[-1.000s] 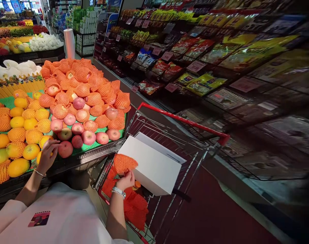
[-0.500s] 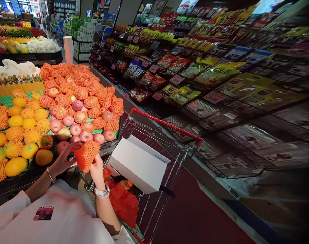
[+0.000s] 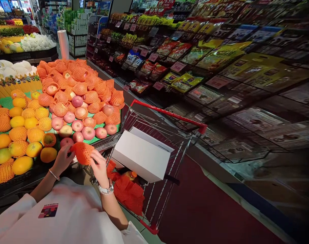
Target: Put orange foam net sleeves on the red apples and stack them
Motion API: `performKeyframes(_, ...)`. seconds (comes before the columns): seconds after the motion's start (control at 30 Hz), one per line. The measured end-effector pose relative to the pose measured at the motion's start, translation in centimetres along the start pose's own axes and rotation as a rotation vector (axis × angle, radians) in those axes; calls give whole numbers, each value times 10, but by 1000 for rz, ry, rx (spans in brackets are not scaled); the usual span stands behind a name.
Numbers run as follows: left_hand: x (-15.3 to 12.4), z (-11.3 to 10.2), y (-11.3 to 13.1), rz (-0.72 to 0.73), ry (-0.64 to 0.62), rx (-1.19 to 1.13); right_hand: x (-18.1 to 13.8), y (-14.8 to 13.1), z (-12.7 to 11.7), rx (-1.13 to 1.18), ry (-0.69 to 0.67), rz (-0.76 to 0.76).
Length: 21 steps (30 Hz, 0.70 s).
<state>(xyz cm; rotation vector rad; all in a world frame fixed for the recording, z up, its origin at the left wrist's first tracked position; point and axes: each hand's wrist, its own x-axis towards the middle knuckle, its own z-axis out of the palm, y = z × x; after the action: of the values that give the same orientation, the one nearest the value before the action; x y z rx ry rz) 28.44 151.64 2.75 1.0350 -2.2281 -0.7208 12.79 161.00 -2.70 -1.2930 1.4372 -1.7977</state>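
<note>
Between my two hands is an orange foam fruit net [image 3: 82, 153], held up in front of the fruit stand. My left hand [image 3: 64, 158] pinches its left edge with the fingertips. On the other side, my right hand [image 3: 98, 166] grips the net, fingers closed along its edge. Whether a fruit is inside the net I cannot tell. Just beyond my hands lie bare pink apples [image 3: 88, 133], with many net-wrapped apples [image 3: 80, 89] heaped behind them. To the left are oranges [image 3: 34, 149], some bare and some in nets.
A shopping cart [image 3: 169, 115] with a red handle stands at the right, holding a white box [image 3: 142, 154], orange foam nets [image 3: 130, 195] and an orange-capped bottle [image 3: 132, 175]. Shelves of packaged snacks [image 3: 186, 82] run along the right. A plastic bag roll [image 3: 63, 44] stands behind the apples.
The net has gone from hanging pointed downward to lying sideways between my hands. My right hand has turned over its right side. The view has shifted slightly.
</note>
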Motion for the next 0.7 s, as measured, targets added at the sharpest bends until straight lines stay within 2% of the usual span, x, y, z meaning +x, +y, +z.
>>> performKeyframes(0.13,-1,3,4,20,37,-58,-6,11,8,195,-52,133)
performKeyframes(0.23,-2,6,8,60,24,-129,-2,6,15,306,-94,239)
performKeyframes(0.37,-3,9,6,55,11,-229,4,-2,20,449,113,407)
performKeyframes(0.5,-4,10,1,-47,-14,-345,4,-3,20,779,200,571)
performKeyframes(0.57,-5,9,1,-78,-59,-410,3,-5,19,898,175,645)
performKeyframes(0.7,-8,8,4,-90,-116,-437,2,-11,16,1010,-50,675)
